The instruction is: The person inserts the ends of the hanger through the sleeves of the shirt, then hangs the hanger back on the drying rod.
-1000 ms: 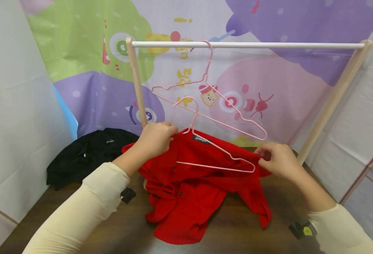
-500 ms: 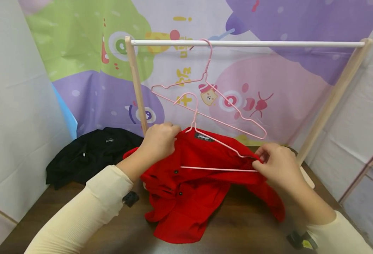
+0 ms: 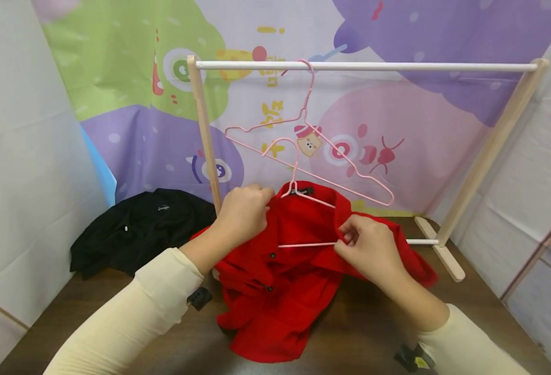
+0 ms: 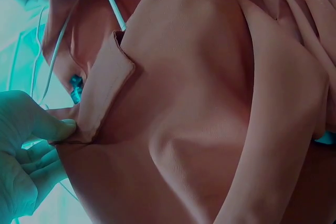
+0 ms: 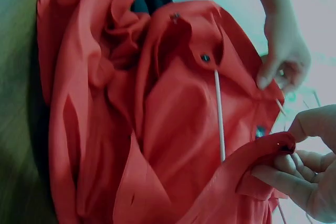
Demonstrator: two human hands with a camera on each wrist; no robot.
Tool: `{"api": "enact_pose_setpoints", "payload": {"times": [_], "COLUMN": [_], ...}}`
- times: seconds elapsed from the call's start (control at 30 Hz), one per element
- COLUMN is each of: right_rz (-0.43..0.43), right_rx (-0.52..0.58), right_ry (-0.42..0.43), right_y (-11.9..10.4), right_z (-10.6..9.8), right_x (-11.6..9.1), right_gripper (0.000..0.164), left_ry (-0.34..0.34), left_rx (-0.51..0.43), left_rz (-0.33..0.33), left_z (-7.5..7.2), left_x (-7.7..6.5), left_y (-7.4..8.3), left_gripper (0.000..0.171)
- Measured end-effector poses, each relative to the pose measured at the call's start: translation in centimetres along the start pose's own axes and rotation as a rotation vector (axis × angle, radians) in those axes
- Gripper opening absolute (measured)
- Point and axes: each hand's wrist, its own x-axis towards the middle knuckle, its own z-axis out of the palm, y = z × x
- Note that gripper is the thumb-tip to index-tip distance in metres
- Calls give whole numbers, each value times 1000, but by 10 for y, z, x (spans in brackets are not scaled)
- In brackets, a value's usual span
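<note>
A red button-up shirt (image 3: pixel 275 323) is held up above the table, with a pink wire hanger (image 3: pixel 295 169) inside its neck opening. The hanger's hook stands free above the collar, and its lower bar shows across the opening. My left hand (image 3: pixel 245 216) pinches the shirt by the collar on the left side; thumb and fingers on the cloth show in the left wrist view. My right hand (image 3: pixel 371 250) pinches the front edge near the collar on the right, also seen in the right wrist view (image 5: pixel 310 166). Red cloth covers the hanger's two ends.
A second pink hanger (image 3: pixel 357 174) hangs from the white rail (image 3: pixel 397 66) of a wooden rack (image 3: pixel 486 156) behind the shirt. A black garment (image 3: pixel 135 229) lies on the brown table (image 3: pixel 481 323) at the left. A printed cloth hangs behind.
My right hand has moved left from the shirt's shoulder to its front edge near the collar, and the hanger's right end has gone under the cloth. The left hand shifted slightly right.
</note>
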Motion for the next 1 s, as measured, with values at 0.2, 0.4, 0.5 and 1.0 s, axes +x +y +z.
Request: {"api": "enact_pose_setpoints", "payload": {"times": [0.2, 0.4, 0.5, 1.0], "right_rz": [-68, -93, -111, -122], "right_rx": [44, 125, 150, -7], "right_ry": [-39, -58, -76, -43], "right_y": [-20, -37, -43, -15], "right_z": [16, 28, 32, 8], "right_x": [-1, -1, 0, 2], "right_gripper": [11, 13, 14, 25], "left_ry": [10, 39, 58, 107], "left_rx": [-4, -9, -17, -165], "left_rz": [-12, -7, 2, -32], "left_z": [1, 3, 3, 1], "left_x": [-3, -7, -8, -18], "left_y": [-1, 2, 2, -16], "left_gripper": [15, 15, 15, 17]}}
